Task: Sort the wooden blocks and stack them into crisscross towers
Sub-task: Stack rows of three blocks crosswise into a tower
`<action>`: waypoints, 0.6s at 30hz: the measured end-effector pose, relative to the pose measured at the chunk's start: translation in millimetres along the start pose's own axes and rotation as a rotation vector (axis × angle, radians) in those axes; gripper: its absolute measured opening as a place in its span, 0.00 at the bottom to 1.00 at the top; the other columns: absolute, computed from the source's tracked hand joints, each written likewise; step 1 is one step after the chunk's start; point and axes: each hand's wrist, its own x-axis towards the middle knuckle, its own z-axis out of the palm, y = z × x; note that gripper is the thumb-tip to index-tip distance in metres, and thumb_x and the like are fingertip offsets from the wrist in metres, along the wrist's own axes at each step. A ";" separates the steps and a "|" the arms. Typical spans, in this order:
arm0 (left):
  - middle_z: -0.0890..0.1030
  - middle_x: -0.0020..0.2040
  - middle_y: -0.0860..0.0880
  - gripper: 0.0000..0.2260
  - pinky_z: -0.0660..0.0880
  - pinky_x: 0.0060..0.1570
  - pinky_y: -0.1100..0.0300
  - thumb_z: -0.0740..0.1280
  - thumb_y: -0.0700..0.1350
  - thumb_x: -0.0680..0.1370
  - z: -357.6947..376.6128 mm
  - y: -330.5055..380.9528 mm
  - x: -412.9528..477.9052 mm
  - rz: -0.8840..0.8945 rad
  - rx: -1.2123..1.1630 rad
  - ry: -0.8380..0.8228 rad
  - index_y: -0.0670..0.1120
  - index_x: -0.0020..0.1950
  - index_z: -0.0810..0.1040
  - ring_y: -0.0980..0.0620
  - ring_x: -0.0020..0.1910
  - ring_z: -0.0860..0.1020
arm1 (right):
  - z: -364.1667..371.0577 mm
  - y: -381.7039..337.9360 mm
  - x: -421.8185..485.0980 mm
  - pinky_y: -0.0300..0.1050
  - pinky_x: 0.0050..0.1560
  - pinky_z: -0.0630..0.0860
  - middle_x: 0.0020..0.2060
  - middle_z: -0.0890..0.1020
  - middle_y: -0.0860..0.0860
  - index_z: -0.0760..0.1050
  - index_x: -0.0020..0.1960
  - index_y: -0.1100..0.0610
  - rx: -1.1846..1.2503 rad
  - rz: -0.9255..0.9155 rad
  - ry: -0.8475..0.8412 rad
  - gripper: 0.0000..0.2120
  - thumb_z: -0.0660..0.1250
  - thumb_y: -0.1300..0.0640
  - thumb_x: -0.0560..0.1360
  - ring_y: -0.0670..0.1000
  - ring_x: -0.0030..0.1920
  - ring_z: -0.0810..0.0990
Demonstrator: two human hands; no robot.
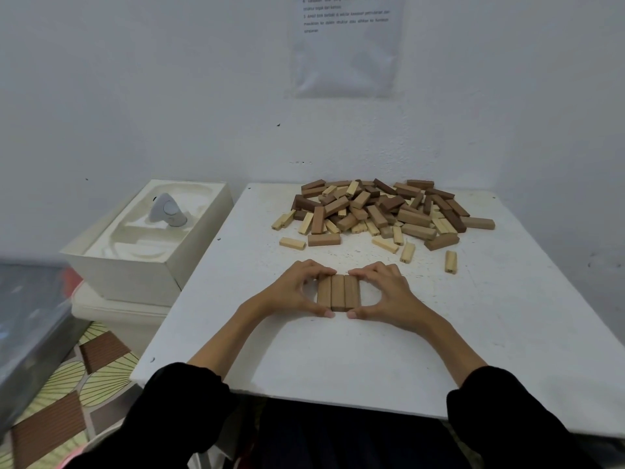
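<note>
The first layer of a tower is being squared up. The left grip (295, 292) and the right grip (385, 293) close from either side on a row of three blocks (338, 292). On each, the thumb is at the near ends and the curled fingertips at the far ends, so the row is pinched between the two. The three are mid-brown, lie flat and touching on the surface (338, 363), and point away from the person. Beyond both grips sits the unsorted pile (375, 208), a mix of pale, mid-brown and dark pieces, with a few pale strays (450, 261) lying off past the right grip. To my eye the task is barely begun. The next move calls for letting go without nudging the row. Then one grip must reach past it to the pile for three more of the same brown and lay them crosswise on top, ends flush.
</note>
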 end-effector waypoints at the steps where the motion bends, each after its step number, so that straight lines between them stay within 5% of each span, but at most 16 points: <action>1: 0.71 0.60 0.54 0.33 0.65 0.52 0.69 0.78 0.53 0.66 0.6 0.4 0.1 0.006 0.006 0.007 0.52 0.68 0.70 0.56 0.57 0.67 | -0.2 0.3 1.0 0.49 0.63 0.61 0.59 0.68 0.44 0.67 0.68 0.44 -0.008 -0.001 -0.005 0.37 0.75 0.39 0.63 0.47 0.62 0.61; 9: 0.72 0.58 0.55 0.36 0.65 0.50 0.70 0.71 0.65 0.59 7.0 1.9 -4.7 0.030 -0.025 0.036 0.55 0.65 0.71 0.58 0.55 0.66 | 5.3 -3.2 -2.8 0.44 0.56 0.57 0.54 0.68 0.43 0.69 0.65 0.43 -0.052 -0.049 0.016 0.41 0.63 0.28 0.55 0.45 0.58 0.62; 18: 0.73 0.59 0.54 0.36 0.67 0.54 0.68 0.71 0.64 0.59 -2.1 -1.8 -21.1 0.035 -0.033 -0.019 0.55 0.65 0.72 0.58 0.57 0.67 | 22.2 -19.2 -10.6 0.40 0.53 0.54 0.49 0.66 0.42 0.69 0.63 0.44 -0.105 -0.081 0.096 0.41 0.59 0.27 0.54 0.42 0.52 0.61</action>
